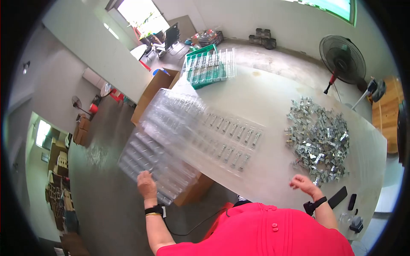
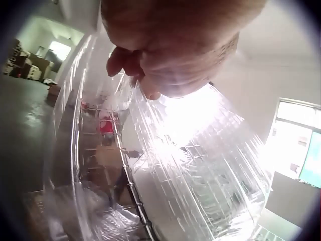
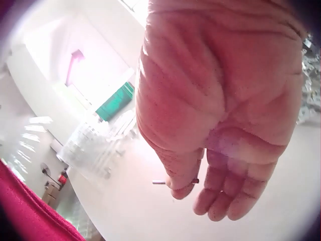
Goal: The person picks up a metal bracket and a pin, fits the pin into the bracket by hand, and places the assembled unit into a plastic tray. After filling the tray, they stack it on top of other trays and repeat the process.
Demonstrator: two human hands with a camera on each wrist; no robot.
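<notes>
My left hand (image 1: 147, 186) grips the edge of clear plastic blister trays (image 1: 147, 155), held tilted at the table's left side. In the left wrist view the fingers close on the ribbed sheet near its upper edge. My right hand (image 1: 304, 183) is over the table by the metal pile; the right wrist view shows a thin metal pin (image 3: 159, 182) pinched at the thumb, its ends sticking out either side. A clear tray (image 1: 239, 147) with rows of metal pieces lies flat on the table, partly overlapped by the held trays. Loose small metal parts (image 1: 318, 145) are heaped at the right.
A green basket (image 1: 196, 85) with filled clear trays stands at the table's far end. Cardboard boxes (image 1: 194, 190) stand against the left edge, under the held trays. A black phone (image 1: 338, 197) lies at the near right. A fan (image 1: 341, 59) stands beyond the table.
</notes>
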